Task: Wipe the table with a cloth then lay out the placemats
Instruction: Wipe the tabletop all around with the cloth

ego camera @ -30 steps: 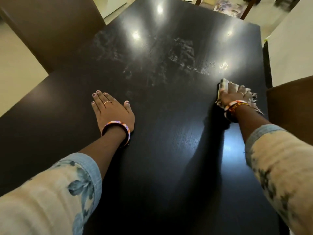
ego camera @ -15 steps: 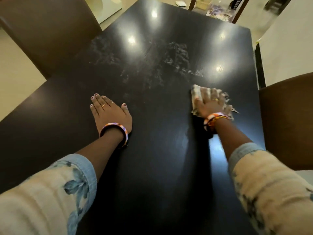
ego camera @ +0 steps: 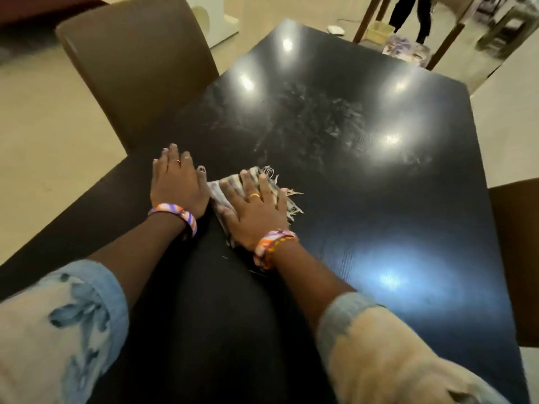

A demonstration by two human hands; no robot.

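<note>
The striped grey rag with a frayed edge [ego camera: 233, 186] lay under the flat right hand [ego camera: 255, 209], beside the flat left hand [ego camera: 178, 185]. Its long side ran toward the table's far right, and both hands held nothing.

Left hand [ego camera: 178, 185] lay flat, palm down, fingers straight and close together, thumb out to the side toward the other hand. Ring on one finger, striped bangle at the wrist, forearm bare up to a rolled pale sleeve. Right hand [ego camera: 256, 208] also palm down, fingers extended and slightly spread, pressing flat on the cloth [ego camera: 230, 185], which stuck out past the fingertips and the thumb side. Ring on one finger, banded bracelets at the wrist. Hands side by side, left thumb just beside the right index finger. Both forearms reached forward, roughly parallel.
</note>
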